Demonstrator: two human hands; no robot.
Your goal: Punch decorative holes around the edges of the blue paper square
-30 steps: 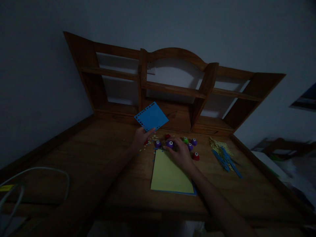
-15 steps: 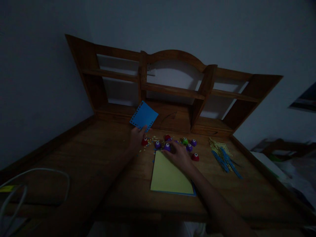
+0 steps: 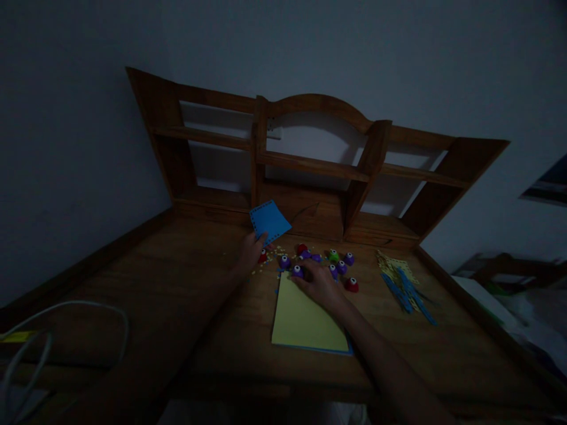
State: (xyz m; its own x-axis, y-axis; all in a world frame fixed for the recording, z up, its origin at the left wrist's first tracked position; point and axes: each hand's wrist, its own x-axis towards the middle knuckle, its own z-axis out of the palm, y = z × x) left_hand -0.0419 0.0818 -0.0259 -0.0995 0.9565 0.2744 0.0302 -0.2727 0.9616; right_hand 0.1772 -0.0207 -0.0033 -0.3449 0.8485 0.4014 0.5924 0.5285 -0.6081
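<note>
My left hand (image 3: 251, 252) pinches the near corner of a blue sheet of paper (image 3: 271, 222), held up off the desk. Small punched holes run along the sheet's edges. My right hand (image 3: 321, 284) has its fingers closed around a purple craft punch (image 3: 297, 271) with a white top, at the far edge of a stack of yellow paper (image 3: 308, 319). Close by stand another purple punch (image 3: 284, 261), a red punch (image 3: 263, 255) partly behind my left hand, a green punch (image 3: 333, 255) and a red punch (image 3: 352, 284). Several more purple ones sit around them.
Tiny paper cut-outs (image 3: 277, 252) are scattered between my hands. Yellow and blue paper strips (image 3: 405, 286) lie on the right of the wooden desk (image 3: 186, 260). A wooden shelf unit (image 3: 316, 165) stands along the back. A white cable (image 3: 88, 303) loops at the left.
The blue sheet has come lower and to the right, turning in my left hand. My right hand has brought the purple punch slightly nearer, to the edge of the yellow paper.
</note>
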